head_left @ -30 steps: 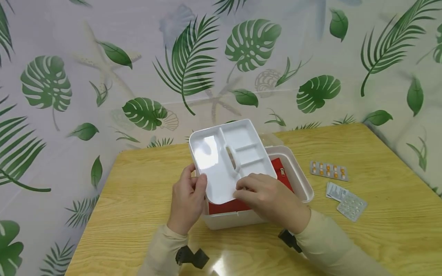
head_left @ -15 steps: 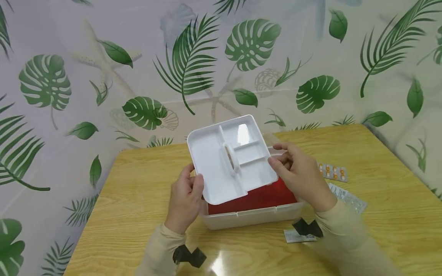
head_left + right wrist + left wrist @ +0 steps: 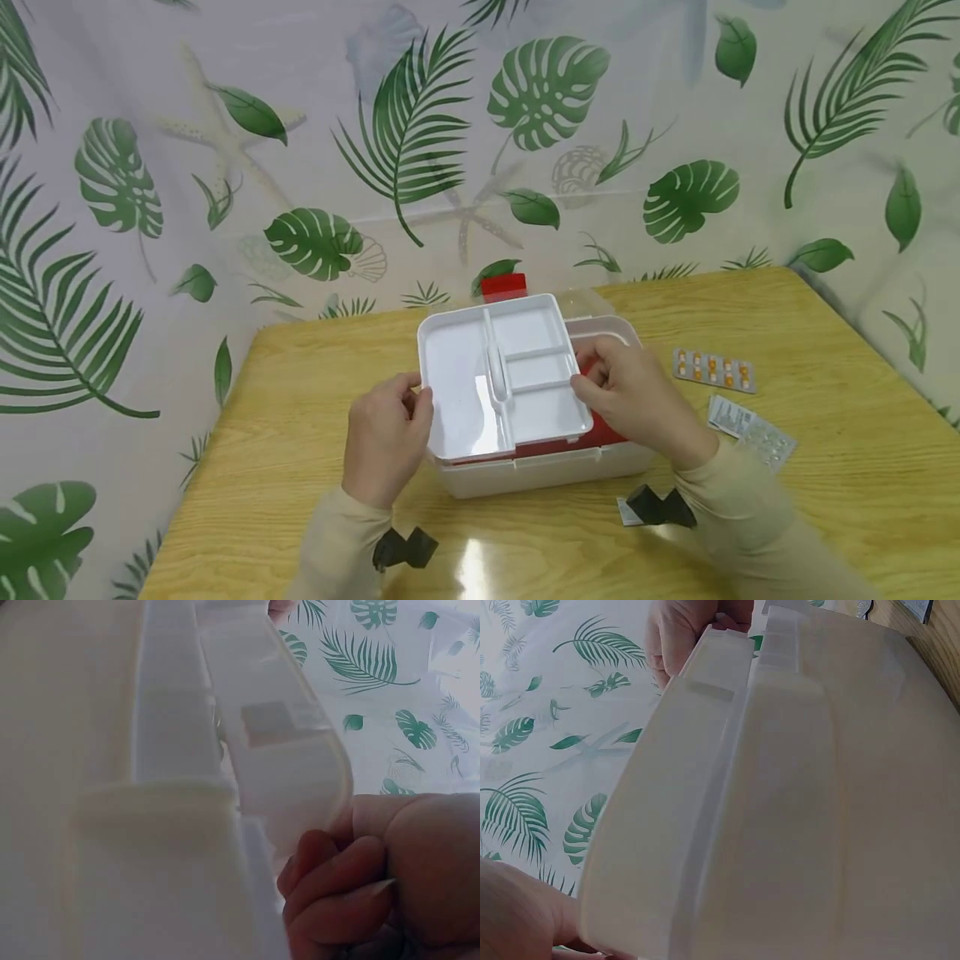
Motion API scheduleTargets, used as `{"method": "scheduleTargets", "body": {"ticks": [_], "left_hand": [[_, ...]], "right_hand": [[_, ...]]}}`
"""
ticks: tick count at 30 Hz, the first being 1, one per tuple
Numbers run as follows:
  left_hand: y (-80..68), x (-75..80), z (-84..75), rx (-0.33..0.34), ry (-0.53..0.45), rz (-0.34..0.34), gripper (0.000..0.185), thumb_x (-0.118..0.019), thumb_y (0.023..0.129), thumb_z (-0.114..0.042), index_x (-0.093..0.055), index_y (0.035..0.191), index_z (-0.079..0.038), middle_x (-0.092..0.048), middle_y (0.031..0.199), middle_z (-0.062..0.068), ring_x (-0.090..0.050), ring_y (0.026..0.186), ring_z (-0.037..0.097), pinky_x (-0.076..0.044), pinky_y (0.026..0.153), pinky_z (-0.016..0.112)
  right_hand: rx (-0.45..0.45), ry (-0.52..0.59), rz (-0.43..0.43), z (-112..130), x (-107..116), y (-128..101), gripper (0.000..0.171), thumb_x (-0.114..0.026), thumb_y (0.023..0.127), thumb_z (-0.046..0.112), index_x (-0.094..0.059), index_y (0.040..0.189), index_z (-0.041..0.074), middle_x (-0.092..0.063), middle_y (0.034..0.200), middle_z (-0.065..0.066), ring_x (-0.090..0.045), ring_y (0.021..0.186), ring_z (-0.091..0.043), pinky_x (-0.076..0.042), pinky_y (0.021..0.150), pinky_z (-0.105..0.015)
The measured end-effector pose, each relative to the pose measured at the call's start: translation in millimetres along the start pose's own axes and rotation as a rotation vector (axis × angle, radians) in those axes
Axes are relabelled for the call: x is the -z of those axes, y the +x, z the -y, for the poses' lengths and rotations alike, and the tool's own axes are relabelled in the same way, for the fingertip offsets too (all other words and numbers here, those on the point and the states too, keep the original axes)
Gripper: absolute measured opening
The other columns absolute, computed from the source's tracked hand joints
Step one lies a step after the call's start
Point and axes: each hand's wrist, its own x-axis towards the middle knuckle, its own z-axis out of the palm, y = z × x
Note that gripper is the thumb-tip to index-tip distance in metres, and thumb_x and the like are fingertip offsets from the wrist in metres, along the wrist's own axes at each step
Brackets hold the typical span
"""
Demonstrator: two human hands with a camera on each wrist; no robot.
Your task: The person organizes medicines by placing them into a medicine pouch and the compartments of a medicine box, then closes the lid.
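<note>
A white compartment tray (image 3: 456,375) with a raised middle handle is held slightly tilted over an open white box (image 3: 543,473). My left hand (image 3: 386,433) grips its left edge, thumb on the rim. At the right edge, my right hand (image 3: 641,396) pinches the rim. Red fabric (image 3: 609,432) inside the box shows beneath the tray; the tray hides most of it. In the left wrist view, the tray's outer wall (image 3: 649,795) sits above the box wall (image 3: 795,825). From the right wrist, curled fingers (image 3: 341,892) are visible at the tray's side.
To the right on the wooden table (image 3: 825,500) lie an orange-and-white capsule blister pack (image 3: 714,370) and silver blister packs (image 3: 767,443). A small white packet (image 3: 628,512) is partly hidden by the right wrist camera. A red piece (image 3: 504,287) shows behind the tray.
My right hand has gone from the tray's front edge to its right edge. The tray rose slightly, then came down toward the box and turned straighter. My left hand kept its grip.
</note>
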Motion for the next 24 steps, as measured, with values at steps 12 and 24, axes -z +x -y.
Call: {"method": "scheduleTargets", "body": {"ticks": [12, 24], "left_hand": [[11.6, 0.6, 7.3, 0.077, 0.023, 0.057, 0.011, -0.068, 0.084, -0.006, -0.071, 0.089, 0.004, -0.057, 0.058, 0.001, -0.046, 0.045, 0.009, -0.041, 0.041, 0.022], [13.8, -0.9, 6.3, 0.073, -0.018, 0.063, 0.011, -0.067, 0.084, -0.006, -0.071, 0.089, 0.004, -0.057, 0.057, 0.0, -0.046, 0.045, 0.008, -0.04, 0.041, 0.022]], "right_hand": [[-0.013, -0.097, 0.052, -7, -10, 12, 0.007, -0.065, 0.087, 0.011, -0.059, 0.088, 0.007, -0.049, 0.057, 0.005, -0.044, 0.052, -0.01, -0.037, 0.049, -0.024], [-0.063, 0.004, 0.07, -5, -1, 13, 0.009, -0.062, 0.089, 0.008, -0.055, 0.093, 0.005, -0.048, 0.057, 0.001, -0.042, 0.049, -0.012, -0.035, 0.045, -0.024]]}}
